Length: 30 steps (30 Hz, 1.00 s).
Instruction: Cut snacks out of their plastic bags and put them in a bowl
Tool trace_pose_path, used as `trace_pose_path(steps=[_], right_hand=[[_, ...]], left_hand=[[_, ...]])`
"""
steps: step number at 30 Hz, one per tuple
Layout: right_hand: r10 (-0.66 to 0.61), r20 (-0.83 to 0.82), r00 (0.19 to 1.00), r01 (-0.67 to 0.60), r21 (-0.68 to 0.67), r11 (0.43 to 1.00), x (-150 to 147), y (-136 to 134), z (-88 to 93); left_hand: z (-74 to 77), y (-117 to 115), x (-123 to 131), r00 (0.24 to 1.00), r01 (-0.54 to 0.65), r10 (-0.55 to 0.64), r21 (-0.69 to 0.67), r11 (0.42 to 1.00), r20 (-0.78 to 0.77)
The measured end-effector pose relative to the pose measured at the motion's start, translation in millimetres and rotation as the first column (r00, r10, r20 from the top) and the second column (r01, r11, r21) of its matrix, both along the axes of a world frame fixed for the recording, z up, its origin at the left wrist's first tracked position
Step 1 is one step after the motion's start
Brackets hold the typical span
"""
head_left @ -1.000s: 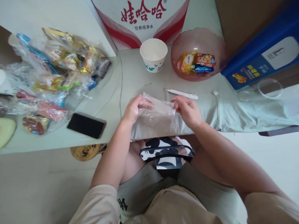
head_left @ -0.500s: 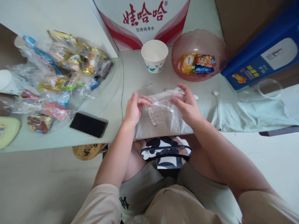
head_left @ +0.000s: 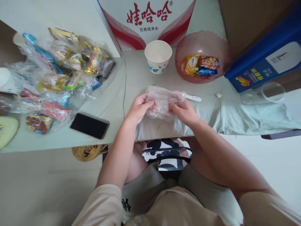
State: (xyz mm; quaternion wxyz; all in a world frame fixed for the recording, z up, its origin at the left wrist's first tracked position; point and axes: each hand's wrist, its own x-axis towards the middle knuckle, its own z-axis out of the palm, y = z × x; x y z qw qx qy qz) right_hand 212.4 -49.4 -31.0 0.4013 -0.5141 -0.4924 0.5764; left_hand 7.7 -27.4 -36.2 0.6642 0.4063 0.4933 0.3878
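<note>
Both my hands hold a clear crumpled plastic bag just above the near edge of the table. My left hand grips its left end with curled fingers. My right hand pinches its right side. A white pen-like stick lies on the cloth just behind the bag. A white paper cup and a pink bowl with several wrapped snacks stand farther back.
A heap of wrapped snacks in clear bags covers the left of the table. A black phone lies near the front edge. A red-and-white carton stands at the back, a blue box at the right.
My hands have gathered the plastic bag from flat on the cloth into a bunched bundle and brought it closer together, a little farther from me.
</note>
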Motion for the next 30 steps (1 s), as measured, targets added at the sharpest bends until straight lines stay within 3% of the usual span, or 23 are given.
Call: trace_pose_path(steps=[4,8,12,14,16,19,22,24,26,28,30], right_hand=[[-0.055,-0.093,0.994,0.057,0.021,0.998,2.3,-0.4,5.4],[-0.032,-0.213,0.977,0.032,-0.007,0.999,9.8,-0.9,14.6],[0.011,-0.111,0.994,-0.014,-0.031,0.999,16.5,-0.2,15.3],[0.010,0.007,1.000,-0.010,0.012,1.000,16.6,0.5,12.0],[-0.007,0.084,0.996,0.002,0.053,0.999,15.2,1.4,7.8],[-0.069,0.045,0.997,0.066,0.066,0.996,13.7,3.5,2.6],[-0.151,0.084,0.985,0.142,0.102,0.985,15.1,4.6,1.8],[-0.191,0.183,0.964,0.160,0.174,0.972,15.7,3.2,3.9],[-0.180,0.227,0.957,0.121,0.252,0.960,14.3,-0.2,6.6],[-0.080,0.188,0.979,0.028,0.267,0.963,10.9,-4.9,8.1],[0.065,0.092,0.994,-0.082,0.203,0.976,6.9,-9.4,7.5]], left_hand=[[1.2,0.8,-6.3,1.000,-0.018,0.017,0.028,0.999,0.020],[8.6,-1.2,-17.5,0.986,-0.001,-0.005,0.035,0.999,0.168],[14.9,-3.0,-22.1,0.970,0.169,-0.177,0.060,0.984,0.165],[12.1,-2.5,-18.5,0.983,0.158,-0.166,0.116,0.981,0.072],[5.0,-0.1,-13.3,0.997,0.070,-0.067,0.190,0.979,-0.024],[-8.7,7.4,-10.0,0.978,-0.135,0.174,0.294,0.946,-0.111],[-16.5,12.9,-13.1,0.859,-0.369,0.484,0.457,0.809,-0.164],[-16.0,10.2,-13.3,0.812,-0.397,0.561,0.550,0.735,-0.162],[-13.0,1.5,-7.7,0.875,-0.288,0.453,0.565,0.773,-0.173],[-10.7,-10.2,4.0,0.957,-0.103,0.224,0.507,0.856,-0.184],[-11.0,-20.1,18.5,0.986,0.059,0.010,0.414,0.908,-0.164]])
